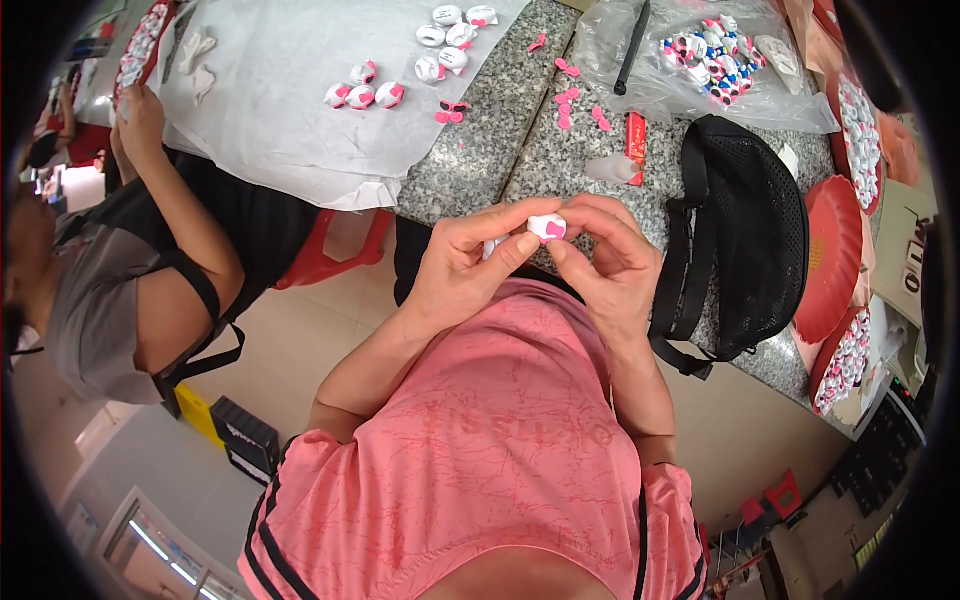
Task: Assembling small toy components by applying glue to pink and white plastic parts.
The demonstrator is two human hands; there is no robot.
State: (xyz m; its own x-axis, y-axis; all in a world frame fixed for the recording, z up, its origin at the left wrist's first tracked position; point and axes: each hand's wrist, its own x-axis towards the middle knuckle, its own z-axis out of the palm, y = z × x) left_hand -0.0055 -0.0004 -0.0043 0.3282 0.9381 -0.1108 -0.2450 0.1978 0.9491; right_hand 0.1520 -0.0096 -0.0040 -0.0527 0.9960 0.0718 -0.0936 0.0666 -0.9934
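Observation:
Between the fingertips of both hands is a small rounded white piece with a pink bow-shaped patch. My left hand pinches it with thumb and forefinger, and something else white shows under that thumb, partly hidden by the fingers. From the other side my right hand grips the same piece, thumb below and fingers above. Beyond my hands, several pink bow-shaped bits are scattered on the speckled stone table. A small translucent bottle lies there beside a red strip.
White sheeting at the far left bears several similar white-and-pink pieces. A clear plastic bag holds coloured pieces, with a black stick on it. At right lie a black mesh bag and a red fluted tray. Another person sits at left.

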